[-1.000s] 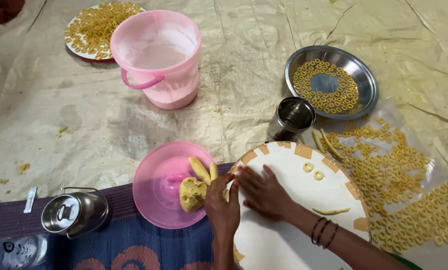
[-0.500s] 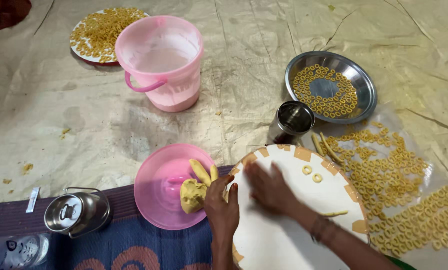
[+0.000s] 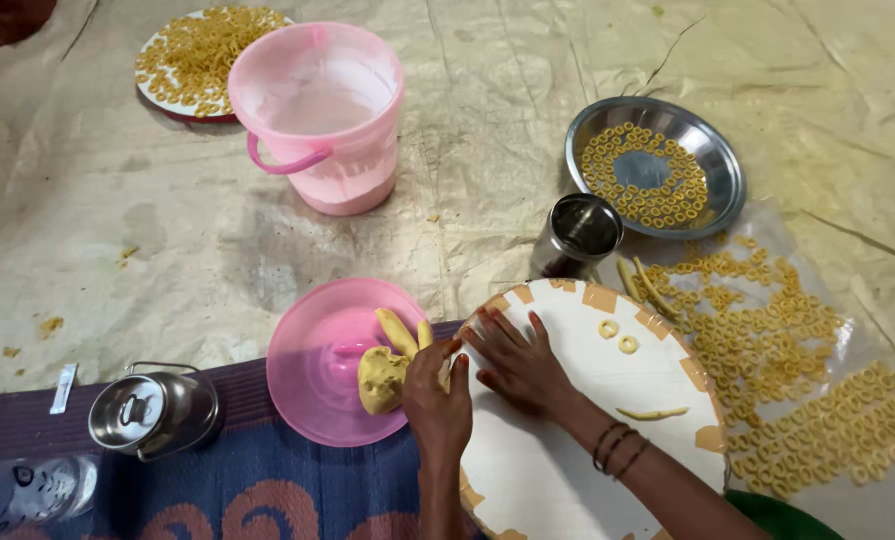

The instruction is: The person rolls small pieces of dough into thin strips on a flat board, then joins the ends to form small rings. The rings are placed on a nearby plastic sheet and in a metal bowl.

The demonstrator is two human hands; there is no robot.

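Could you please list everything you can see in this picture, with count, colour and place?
Bucket: one, pink, top centre on the sheet.
Lid: one, pink, upturned, left of the hands.
Dough lump: one, yellow, on the lid.
Round board: one, white with tan edge patches, under the right hand.
Steel bowl: one, silver, upper right, holding dough rings.
Steel cup: one, silver, beside the board.
Plate: one, white, top left, piled with rings.
Loose rings: many, yellow, on the sheet at right.
Steel tin: one, silver, lower left.
Left hand: touching the dough.
Right hand: flat on the board.
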